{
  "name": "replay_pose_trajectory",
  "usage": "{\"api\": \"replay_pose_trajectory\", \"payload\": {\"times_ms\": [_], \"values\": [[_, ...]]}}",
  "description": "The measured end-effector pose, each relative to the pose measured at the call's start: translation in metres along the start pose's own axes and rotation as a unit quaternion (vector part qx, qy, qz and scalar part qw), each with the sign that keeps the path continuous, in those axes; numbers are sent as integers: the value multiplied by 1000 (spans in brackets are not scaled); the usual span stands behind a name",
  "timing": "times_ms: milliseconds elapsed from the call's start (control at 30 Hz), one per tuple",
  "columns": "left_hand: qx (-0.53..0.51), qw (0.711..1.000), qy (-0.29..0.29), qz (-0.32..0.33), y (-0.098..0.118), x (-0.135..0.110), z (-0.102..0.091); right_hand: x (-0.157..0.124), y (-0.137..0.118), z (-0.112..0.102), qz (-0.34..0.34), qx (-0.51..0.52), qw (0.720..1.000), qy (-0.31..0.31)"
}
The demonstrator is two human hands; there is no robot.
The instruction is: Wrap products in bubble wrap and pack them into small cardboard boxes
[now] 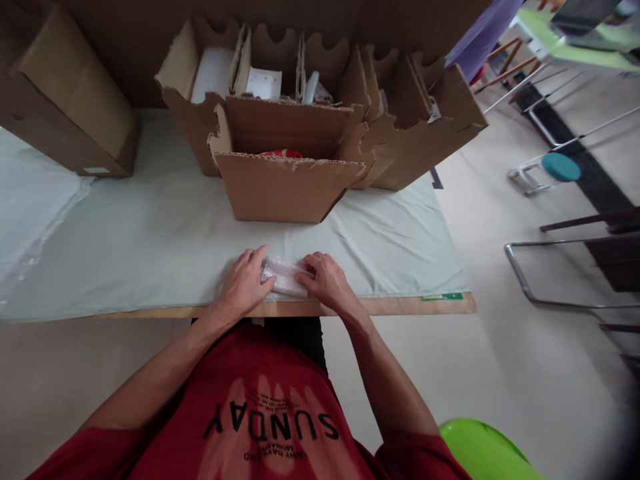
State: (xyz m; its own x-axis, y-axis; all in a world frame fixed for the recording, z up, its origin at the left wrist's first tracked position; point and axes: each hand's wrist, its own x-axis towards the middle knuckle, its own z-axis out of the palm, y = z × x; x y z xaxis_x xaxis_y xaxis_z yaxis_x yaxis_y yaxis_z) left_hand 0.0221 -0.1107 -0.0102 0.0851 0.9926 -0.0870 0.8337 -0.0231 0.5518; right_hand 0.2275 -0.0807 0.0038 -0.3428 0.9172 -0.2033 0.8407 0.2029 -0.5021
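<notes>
A small bundle in clear bubble wrap (285, 275) lies on the cloth close to the table's front edge. My left hand (245, 281) grips its left end, thumb toward me and fingers on the far side. At the other end, my right hand (326, 277) holds the wrap between thumb and curled fingers. What is inside the wrap looks pale, but I cannot make out its kind. Just beyond my hands stands an open cardboard box (290, 190) with something red inside.
Behind it, a row of cardboard compartments (400, 153) holds white and wrapped items. A tall carton (85, 100) and plastic sheeting (35, 193) are at left. Pale cloth (160, 220) covers the table. A teal stool (561, 167) and a green seat (483, 453) stand on the floor.
</notes>
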Motion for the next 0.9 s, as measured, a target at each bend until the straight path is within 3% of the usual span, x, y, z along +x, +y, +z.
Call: {"api": "replay_pose_trajectory", "payload": {"times_ms": [133, 233, 333, 433, 533, 700, 900], "values": [[-147, 987, -47, 47, -11, -2, -19, -19, -5, -5, -65, 112, 991, 14], [-208, 966, -135, 69, -9, -5, -37, -35, -14, -13, -99, 127, 987, 4], [-246, 945, -204, 67, 0, -10, -49, -45, -22, -19, -126, 156, 978, 51], [-299, 939, -156, 72, 10, -16, -54, -49, -25, -23, -118, 259, 955, 89], [-349, 931, -80, 68, 17, -20, -57, -50, -27, -34, -99, 298, 947, 62], [-363, 928, -14, 81, 22, -13, -67, -45, -48, -78, -143, 201, 968, 43], [-363, 923, -22, 123, 30, 4, -81, -21, -76, -123, -191, 65, 979, 27]]}}
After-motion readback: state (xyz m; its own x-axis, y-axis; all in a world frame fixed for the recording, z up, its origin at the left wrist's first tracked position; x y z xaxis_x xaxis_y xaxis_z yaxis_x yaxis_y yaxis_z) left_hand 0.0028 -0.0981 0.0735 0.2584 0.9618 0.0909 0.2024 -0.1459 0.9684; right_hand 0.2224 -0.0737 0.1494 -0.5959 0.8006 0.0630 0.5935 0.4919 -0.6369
